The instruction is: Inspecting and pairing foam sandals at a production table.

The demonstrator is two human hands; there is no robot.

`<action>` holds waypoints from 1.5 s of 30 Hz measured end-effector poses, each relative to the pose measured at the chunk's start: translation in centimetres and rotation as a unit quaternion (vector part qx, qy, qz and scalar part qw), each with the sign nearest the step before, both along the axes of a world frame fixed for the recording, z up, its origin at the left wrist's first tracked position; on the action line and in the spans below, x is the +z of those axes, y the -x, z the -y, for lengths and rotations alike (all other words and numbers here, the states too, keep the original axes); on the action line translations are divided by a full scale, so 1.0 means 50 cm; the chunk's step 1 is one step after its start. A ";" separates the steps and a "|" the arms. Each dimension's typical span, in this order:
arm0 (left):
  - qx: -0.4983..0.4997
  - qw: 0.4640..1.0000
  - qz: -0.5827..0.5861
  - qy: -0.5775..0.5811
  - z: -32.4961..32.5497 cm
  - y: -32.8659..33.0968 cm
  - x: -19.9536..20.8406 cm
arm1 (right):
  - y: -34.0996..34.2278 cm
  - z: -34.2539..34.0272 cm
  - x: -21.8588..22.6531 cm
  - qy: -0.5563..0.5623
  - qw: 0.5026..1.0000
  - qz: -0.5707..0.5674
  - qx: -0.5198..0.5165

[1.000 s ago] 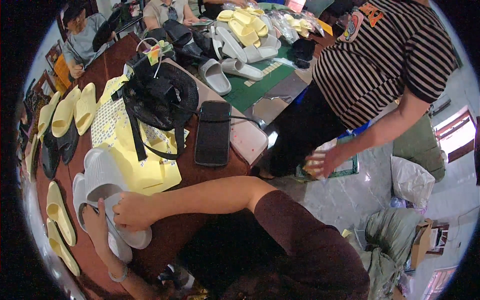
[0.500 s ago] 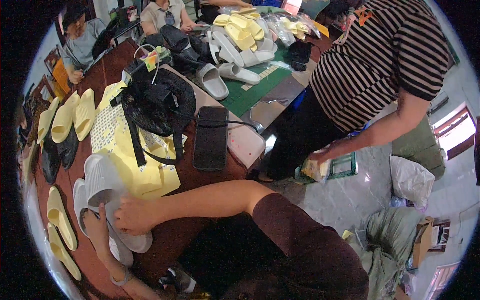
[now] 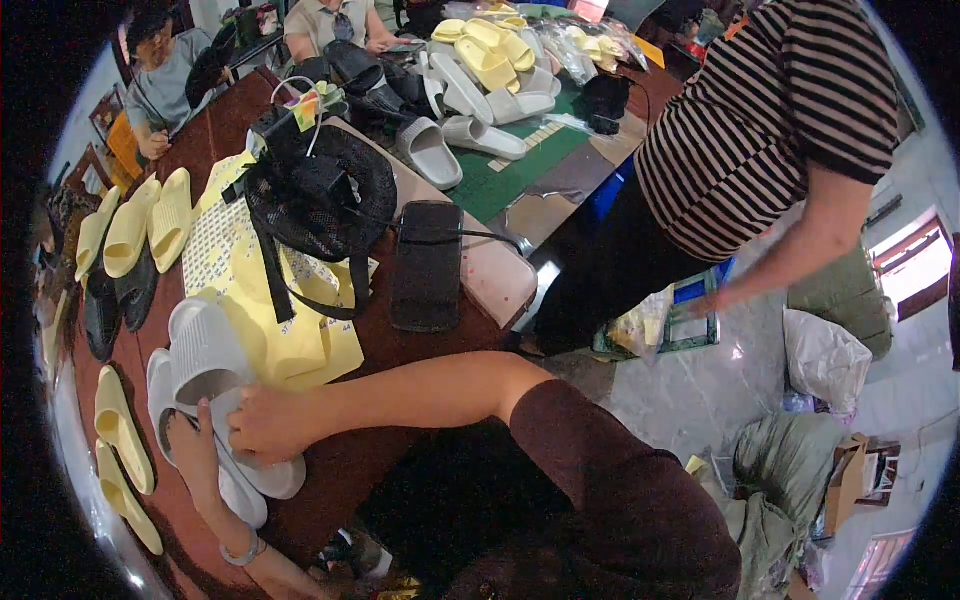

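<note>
A pair of grey slippers lies side by side on the reddish-brown table in front of me. My left hand [image 3: 196,446] grips the left slipper [image 3: 158,382]; its fingers go in under the strap, and its thumb points up by the strap of the other one. Over the footbed of the right slipper [image 3: 205,350], my right hand [image 3: 265,424] is closed, its knuckles up and fingertips hidden. Whether something small is pinched there cannot be seen. Yellow sheets with rows of small printed labels [image 3: 290,340] lie just beyond the slippers.
A black mesh bag [image 3: 320,190] and a dark phone [image 3: 426,265] lie farther in. Yellow slippers [image 3: 122,430] line the left edge. Grey and yellow slippers [image 3: 480,80] are heaped at the back. A person in a striped shirt [image 3: 740,140] stands at right; others sit behind.
My hands stay at the grey slippers with barely any shift. The person in the striped shirt has drawn a hand back from the bagged item at right. The view has shifted slightly.
</note>
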State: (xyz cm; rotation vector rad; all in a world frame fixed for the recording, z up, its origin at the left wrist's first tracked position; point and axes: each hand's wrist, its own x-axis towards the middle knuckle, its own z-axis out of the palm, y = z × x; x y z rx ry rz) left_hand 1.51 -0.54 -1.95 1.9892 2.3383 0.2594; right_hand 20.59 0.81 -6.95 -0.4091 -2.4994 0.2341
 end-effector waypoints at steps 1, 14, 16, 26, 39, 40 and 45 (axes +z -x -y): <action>0.003 1.000 -0.012 0.008 -0.001 0.001 -0.001 | 0.000 0.000 -0.003 -0.006 1.000 -0.014 0.001; -0.004 1.000 -0.009 -0.026 0.000 -0.004 -0.007 | -0.020 0.002 0.021 0.033 0.999 0.017 0.037; -0.014 0.999 0.026 -0.023 -0.003 -0.001 -0.008 | -0.011 0.003 0.010 0.004 1.000 0.006 -0.005; 0.017 1.000 -0.008 -0.023 -0.005 0.012 -0.024 | -0.010 -0.002 0.009 -0.009 1.000 0.021 0.014; 0.001 0.998 -0.022 -0.056 0.006 0.000 -0.022 | -0.020 0.005 0.014 -0.001 1.000 -0.010 0.009; -0.012 0.997 -0.034 -0.067 0.004 -0.005 -0.018 | -0.017 0.007 0.010 0.003 1.000 -0.016 0.005; -0.012 0.999 0.002 -0.034 0.004 0.010 -0.022 | -0.007 0.008 -0.001 -0.038 0.999 -0.036 -0.010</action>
